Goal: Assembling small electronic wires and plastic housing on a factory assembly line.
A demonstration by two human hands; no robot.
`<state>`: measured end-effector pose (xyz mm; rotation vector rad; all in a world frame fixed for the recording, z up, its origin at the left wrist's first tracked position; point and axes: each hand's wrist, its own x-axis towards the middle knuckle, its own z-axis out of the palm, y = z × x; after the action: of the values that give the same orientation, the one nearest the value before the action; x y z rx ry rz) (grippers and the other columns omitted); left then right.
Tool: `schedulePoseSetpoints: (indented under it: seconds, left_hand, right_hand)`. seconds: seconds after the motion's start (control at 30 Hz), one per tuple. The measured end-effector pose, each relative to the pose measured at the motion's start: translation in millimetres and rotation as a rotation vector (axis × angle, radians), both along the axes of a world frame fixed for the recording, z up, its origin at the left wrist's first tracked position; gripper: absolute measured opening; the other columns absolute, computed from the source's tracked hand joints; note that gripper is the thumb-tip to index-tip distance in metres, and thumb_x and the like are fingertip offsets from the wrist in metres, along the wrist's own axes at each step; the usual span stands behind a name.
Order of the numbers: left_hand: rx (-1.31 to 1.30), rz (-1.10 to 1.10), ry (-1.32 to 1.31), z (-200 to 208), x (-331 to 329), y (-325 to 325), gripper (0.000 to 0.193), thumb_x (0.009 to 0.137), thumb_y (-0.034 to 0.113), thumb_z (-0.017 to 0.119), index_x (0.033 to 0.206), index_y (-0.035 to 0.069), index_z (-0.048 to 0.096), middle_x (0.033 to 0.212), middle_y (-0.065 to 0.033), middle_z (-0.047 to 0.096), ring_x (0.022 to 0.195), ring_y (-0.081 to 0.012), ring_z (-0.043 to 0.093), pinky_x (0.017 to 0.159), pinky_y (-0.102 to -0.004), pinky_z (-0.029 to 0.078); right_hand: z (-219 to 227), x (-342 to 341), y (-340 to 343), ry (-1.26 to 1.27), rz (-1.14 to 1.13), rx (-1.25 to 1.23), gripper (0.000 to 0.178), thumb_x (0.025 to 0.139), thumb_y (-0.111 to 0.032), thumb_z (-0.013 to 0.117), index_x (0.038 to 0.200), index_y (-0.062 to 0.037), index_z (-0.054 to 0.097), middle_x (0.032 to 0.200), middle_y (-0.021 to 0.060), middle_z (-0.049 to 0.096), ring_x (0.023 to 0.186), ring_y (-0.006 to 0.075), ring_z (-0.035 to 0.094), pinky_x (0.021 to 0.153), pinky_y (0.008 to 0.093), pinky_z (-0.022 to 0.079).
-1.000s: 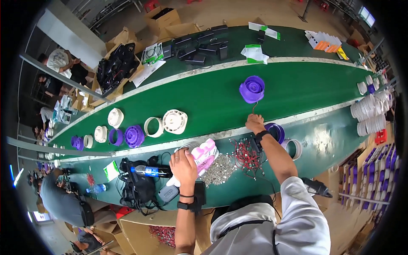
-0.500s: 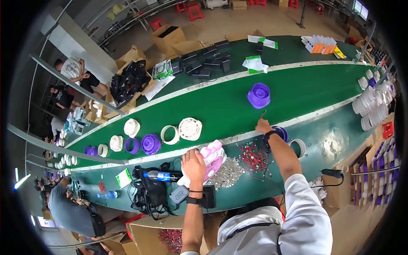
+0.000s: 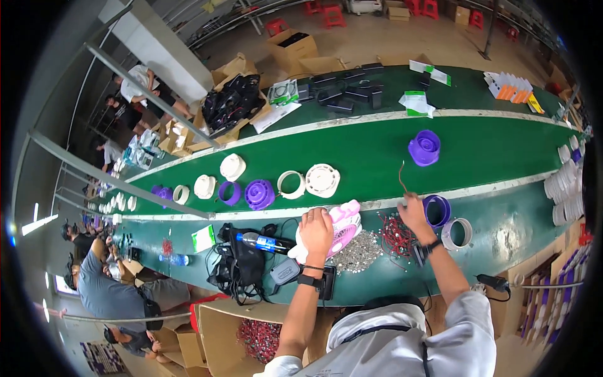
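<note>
My left hand (image 3: 316, 231) is curled over the white edge of a small pink and white fan (image 3: 345, 235), which lies on the near green bench. Between the pinched fingers of my right hand (image 3: 412, 212), a thin red wire (image 3: 402, 173) sticks up, its tip over the green belt. Below that hand lies a heap of red wires (image 3: 394, 236), partly covered by it. Small silvery round parts (image 3: 357, 254) are spread between the fan and the wires. A purple ring (image 3: 437, 211) and a white ring (image 3: 456, 234) stand just right of my right hand.
On the belt (image 3: 364, 157) sit a purple housing (image 3: 424, 148) and a row of white and purple parts to the left. A black bag (image 3: 237, 261), a bottle (image 3: 257, 242) and a grey case (image 3: 286, 271) lie left of the fan. White stacks (image 3: 564, 188) stand far right.
The view has swung left, so things appear farther right. My right hand has drawn slightly nearer to me, still pinching the wire, more of which shows. My left hand stays on the fan.
</note>
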<state>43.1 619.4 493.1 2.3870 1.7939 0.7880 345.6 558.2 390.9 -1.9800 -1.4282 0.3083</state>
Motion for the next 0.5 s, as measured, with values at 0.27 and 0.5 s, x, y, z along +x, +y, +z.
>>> schedulePoseSetpoints:
  seconds: [0.27,0.5]
  left_hand:
    - [0.023,-0.045,-0.028,-1.0,7.6,8.8,0.021,0.098,0.021,0.051,0.093,0.005,0.064,0.092,-0.0139,0.067,0.09,-0.0354,0.062,0.077,-0.0507,0.048]
    - [-0.022,-0.054,0.009,-12.6,7.5,1.8,0.019,0.094,0.021,0.053,0.086,0.006,0.061,0.084,-0.0124,0.064,0.081,-0.031,0.064,0.07,-0.045,0.052]
  right_hand:
    - [-17.5,-28.0,-143.3,0.093,0.362,-0.474,0.038,0.084,-0.026,0.072,0.112,0.0001,0.072,0.121,0.0256,0.065,0.115,0.0423,0.06,0.102,0.0476,0.048]
    - [11.8,-19.2,-168.8,0.166,0.201,-0.258,0.036,0.084,-0.023,0.074,0.109,0.002,0.071,0.108,0.0242,0.071,0.104,0.0423,0.065,0.093,0.0469,0.051]
